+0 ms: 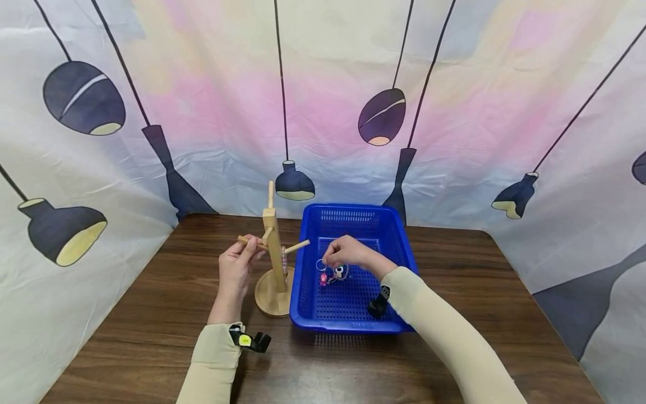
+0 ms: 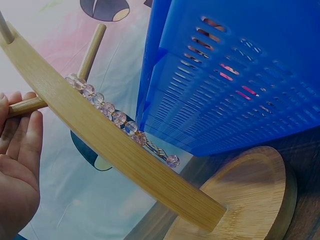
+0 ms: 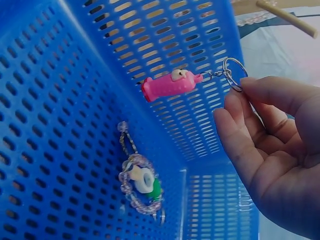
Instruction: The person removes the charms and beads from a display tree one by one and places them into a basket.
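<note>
My right hand (image 1: 348,251) pinches the metal ring of a pink figure keychain (image 3: 172,85), which dangles inside the blue basket (image 1: 353,325). Below it, a beaded bracelet (image 3: 131,192) lies on the basket floor with a small white and green charm keychain (image 3: 146,181). With thumb and fingers, my left hand (image 1: 236,268) grips one peg (image 2: 26,106) of the wooden stand (image 1: 275,249). A pink and clear beaded bracelet (image 2: 107,109) hangs from another peg (image 2: 93,52), along the upright post.
The stand's round base (image 1: 267,297) sits close against the basket's left side on the brown wooden table (image 1: 166,325). A printed cloth backdrop (image 1: 227,101) rises behind the table and at both sides.
</note>
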Demonstrator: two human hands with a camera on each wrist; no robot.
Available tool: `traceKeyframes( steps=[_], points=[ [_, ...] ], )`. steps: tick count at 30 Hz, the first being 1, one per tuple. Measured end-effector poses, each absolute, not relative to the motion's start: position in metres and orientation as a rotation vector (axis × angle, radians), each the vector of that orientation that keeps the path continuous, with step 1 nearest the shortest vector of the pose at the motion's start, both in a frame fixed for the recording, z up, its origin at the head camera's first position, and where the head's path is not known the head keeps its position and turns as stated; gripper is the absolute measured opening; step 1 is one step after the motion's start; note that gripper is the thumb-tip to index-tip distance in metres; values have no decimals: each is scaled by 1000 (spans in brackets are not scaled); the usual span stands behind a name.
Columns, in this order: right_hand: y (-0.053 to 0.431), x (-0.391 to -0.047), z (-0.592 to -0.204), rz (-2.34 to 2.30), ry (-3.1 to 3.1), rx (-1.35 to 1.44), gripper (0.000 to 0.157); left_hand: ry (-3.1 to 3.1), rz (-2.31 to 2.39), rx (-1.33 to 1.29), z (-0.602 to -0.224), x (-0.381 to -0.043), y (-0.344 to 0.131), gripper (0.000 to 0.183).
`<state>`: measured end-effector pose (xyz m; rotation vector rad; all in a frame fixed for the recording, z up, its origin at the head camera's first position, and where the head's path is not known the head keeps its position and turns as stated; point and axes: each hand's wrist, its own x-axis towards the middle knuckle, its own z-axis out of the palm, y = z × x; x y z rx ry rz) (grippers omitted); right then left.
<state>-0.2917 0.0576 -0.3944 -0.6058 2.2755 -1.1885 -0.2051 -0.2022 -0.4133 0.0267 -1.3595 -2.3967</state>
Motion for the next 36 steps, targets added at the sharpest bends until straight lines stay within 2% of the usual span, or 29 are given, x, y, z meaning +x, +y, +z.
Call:
traceKeyframes(
  steps=[36],
  points=[
    [56, -298, -424, -1142, 2330, -473, 11, -1340, -2422, -20, -415, -207, -204, 21]
  ],
)
